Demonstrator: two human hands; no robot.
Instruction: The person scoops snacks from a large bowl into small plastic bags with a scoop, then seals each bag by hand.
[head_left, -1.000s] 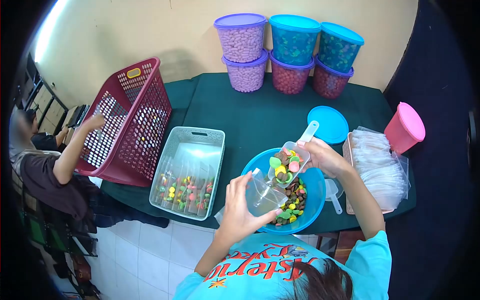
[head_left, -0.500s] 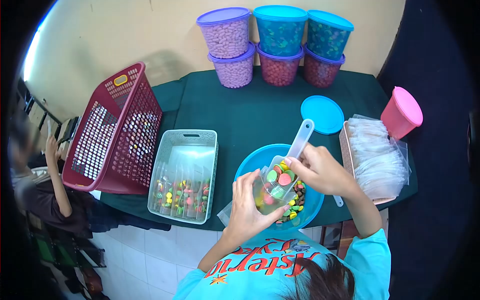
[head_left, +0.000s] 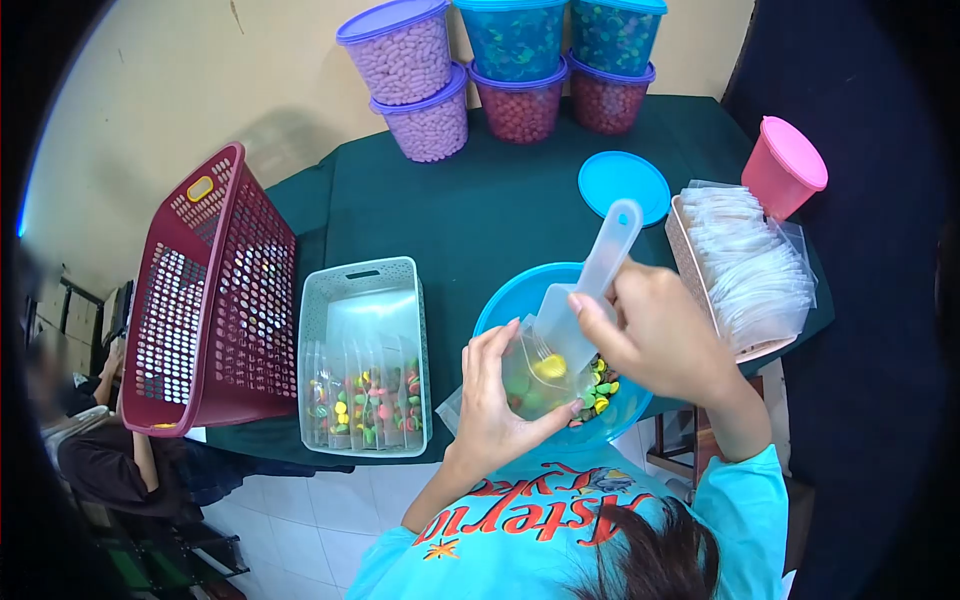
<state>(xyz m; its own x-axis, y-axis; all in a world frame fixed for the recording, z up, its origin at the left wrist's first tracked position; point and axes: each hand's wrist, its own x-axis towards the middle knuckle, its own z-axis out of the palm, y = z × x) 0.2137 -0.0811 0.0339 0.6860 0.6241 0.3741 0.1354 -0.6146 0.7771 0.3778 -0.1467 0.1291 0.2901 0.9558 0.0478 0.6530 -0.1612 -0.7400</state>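
My left hand (head_left: 488, 405) is closed around a clear plastic bag (head_left: 530, 388), spreading its mouth above a blue bowl (head_left: 503, 296). Colourful round candies show through the bag, with a yellow one near its opening. A translucent white scoop (head_left: 612, 240) is gripped by its handle in my right hand (head_left: 662, 325), tipped so its front end sits at the bag's mouth. Green, yellow and brown candies (head_left: 603, 385) lie in the bowl below, partly hidden by my hands.
Left of the bowl stands a white basket (head_left: 413, 290) holding several filled bags (head_left: 365, 400), beside a maroon laundry basket (head_left: 215, 370). Empty bags (head_left: 750, 265) fill a tray at right, near a pink tub (head_left: 780, 175). A blue lid (head_left: 625, 187) and stacked candy tubs (head_left: 515, 105) sit behind. Another person (head_left: 120, 450) is at far left.
My right hand has tilted the scoop more steeply into the bag's mouth, and the candies that were in the scoop have gone into the bag. The whole view has shifted slightly.
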